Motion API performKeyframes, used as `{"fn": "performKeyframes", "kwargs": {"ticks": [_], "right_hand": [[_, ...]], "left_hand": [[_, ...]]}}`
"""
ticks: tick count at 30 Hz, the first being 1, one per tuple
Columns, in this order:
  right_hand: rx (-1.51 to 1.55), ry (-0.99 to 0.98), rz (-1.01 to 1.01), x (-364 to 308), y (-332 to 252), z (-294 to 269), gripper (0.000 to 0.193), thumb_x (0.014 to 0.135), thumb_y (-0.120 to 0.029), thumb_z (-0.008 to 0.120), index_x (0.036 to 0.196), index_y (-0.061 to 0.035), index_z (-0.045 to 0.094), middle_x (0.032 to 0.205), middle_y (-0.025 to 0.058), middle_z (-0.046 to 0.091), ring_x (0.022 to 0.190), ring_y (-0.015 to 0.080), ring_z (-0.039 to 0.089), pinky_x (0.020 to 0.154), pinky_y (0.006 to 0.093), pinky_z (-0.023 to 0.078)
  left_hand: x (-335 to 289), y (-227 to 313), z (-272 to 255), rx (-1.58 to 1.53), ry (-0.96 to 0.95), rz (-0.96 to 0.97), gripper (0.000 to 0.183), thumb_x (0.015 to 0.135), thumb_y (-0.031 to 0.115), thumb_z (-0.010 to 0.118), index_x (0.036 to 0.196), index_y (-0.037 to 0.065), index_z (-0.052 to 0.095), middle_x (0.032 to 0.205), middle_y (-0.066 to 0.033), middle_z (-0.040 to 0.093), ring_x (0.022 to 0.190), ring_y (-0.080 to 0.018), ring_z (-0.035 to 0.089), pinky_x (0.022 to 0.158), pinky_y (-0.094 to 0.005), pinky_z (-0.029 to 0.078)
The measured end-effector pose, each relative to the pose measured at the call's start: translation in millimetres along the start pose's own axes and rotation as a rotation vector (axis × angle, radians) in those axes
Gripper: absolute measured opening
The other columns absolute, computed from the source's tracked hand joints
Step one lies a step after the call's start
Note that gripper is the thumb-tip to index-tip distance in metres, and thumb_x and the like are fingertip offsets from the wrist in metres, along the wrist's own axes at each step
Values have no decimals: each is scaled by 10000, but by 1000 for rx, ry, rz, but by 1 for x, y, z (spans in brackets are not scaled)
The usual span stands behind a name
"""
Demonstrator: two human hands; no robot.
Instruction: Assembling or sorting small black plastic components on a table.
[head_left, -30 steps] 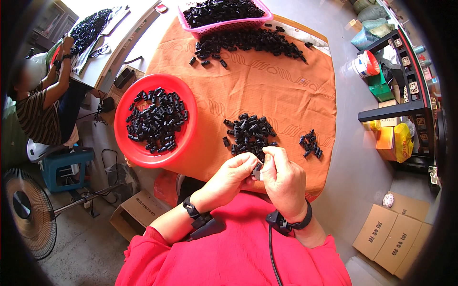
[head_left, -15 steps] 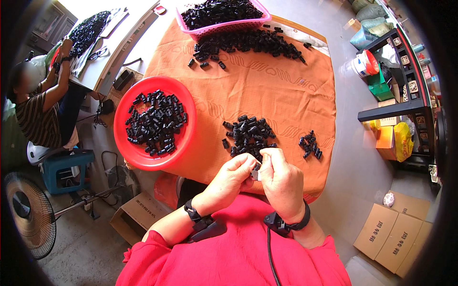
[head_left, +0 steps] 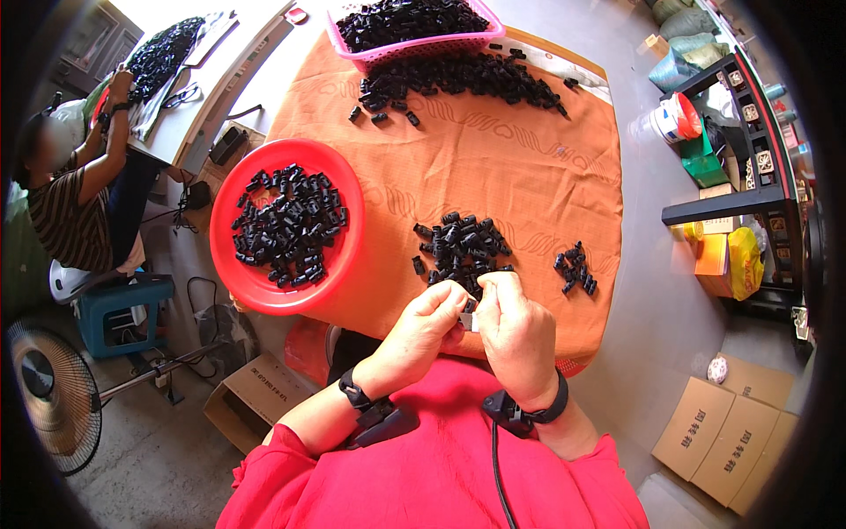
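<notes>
My left hand (head_left: pixel 425 324) and my right hand (head_left: pixel 518 337) meet at the table's front edge, fingertips pinched close together. Between them show a small light-grey piece (head_left: pixel 469 323) and a bit of something dark; the fingers hide most of it, so its kind cannot be made out. Just beyond my fingertips lies a pile of small black plastic parts (head_left: pixel 463 245) on the orange tablecloth (head_left: pixel 423 176). A smaller group of black parts (head_left: pixel 575 269) lies to the right. At the left, a red round basin (head_left: pixel 344 189) holds many such parts.
A pink basket (head_left: pixel 423 51) full of black parts stands at the far edge, with a long heap (head_left: pixel 467 78) before it. On the left are a seated person (head_left: pixel 79 194), a fan (head_left: pixel 53 388) and a blue stool (head_left: pixel 123 313). Cartons (head_left: pixel 723 441) and a shelf (head_left: pixel 731 207) stand right.
Both hands stay pinched together at the same place; my right hand has shifted very slightly left. The piles and basin look the same.
</notes>
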State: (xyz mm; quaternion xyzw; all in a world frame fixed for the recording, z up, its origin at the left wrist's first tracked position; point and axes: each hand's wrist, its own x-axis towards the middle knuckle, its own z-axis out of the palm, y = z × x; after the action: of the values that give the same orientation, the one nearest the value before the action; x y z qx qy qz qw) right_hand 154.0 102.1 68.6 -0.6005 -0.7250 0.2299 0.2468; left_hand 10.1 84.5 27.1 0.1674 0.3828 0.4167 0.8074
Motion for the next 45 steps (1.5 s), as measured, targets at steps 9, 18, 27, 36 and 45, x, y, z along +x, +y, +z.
{"fn": "performKeyframes", "kwargs": {"ticks": [9,18,27,36,45], "right_hand": [[44,47,-4,-4,5,0,165,906,-65,621,1070,-60,609,701,164,654,625,353,662,552,447,512],[142,25,70,-2,14,-9,127,997,-123,562,1095,-59,612,660,122,644,604,262,686,531,375,510],[349,-226,84,-7,8,-10,133,979,-192,629,998,-69,581,700,126,669,630,288,695,523,389,503],[438,-229,96,-8,12,-9,126,1004,-183,592,995,-59,573,719,103,688,646,252,712,549,366,528],[542,-306,169,-7,19,-7,113,1005,-151,590,1010,-38,585,740,94,687,653,180,699,580,312,531]], "left_hand": [[-1,2,0,-96,-55,-70,199,1049,301,528,958,130,575,788,67,496,680,-30,425,594,-193,358],[2,3,-9,-127,-135,-126,224,1030,304,558,943,99,588,821,30,557,688,-54,453,601,-202,369],[2,1,-12,-248,-195,-155,151,1001,259,611,970,113,587,946,13,609,892,-108,609,817,-309,532],[7,1,-12,-191,-210,-159,235,1040,315,542,942,104,578,857,41,544,753,-64,505,746,-274,510],[9,-2,-14,-213,-183,-187,182,1014,282,586,936,118,578,834,48,531,756,-65,493,743,-264,465]]}}
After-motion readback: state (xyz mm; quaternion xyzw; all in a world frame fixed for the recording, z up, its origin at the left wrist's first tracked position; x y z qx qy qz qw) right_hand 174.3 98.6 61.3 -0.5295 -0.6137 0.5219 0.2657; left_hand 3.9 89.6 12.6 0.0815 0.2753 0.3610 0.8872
